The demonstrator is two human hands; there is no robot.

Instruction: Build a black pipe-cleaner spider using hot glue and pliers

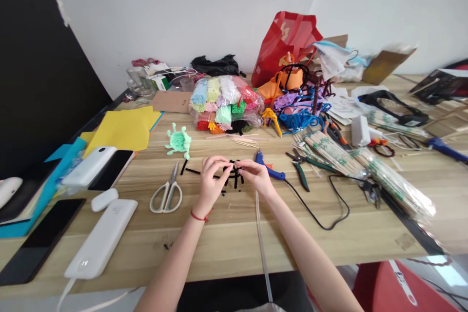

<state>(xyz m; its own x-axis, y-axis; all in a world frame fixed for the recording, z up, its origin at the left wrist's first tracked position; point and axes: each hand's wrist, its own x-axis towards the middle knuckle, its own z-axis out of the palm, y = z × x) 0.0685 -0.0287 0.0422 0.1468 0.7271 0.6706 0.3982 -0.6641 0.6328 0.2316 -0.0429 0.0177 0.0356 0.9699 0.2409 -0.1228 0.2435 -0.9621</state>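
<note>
Both hands meet over the middle of the table. My left hand pinches one side of a small black piece made of fuzzy pipe cleaner. My right hand is closed on its other side, thumb and finger together. Several short black strands hang down between the hands; the fingers partly hide the piece's shape. Loose black strips lie left of my left hand. White-handled scissors rest nearby, blades pointing away. Beyond them sits a mint-green fuzzy figure. A blue glue gun lies just past my right hand.
Behind stand a bag of coloured pipe cleaners and a red bag. Green-handled pliers and wrapped stick bundles lie right, near the glue gun's black cord. A white power bank and phones occupy the left.
</note>
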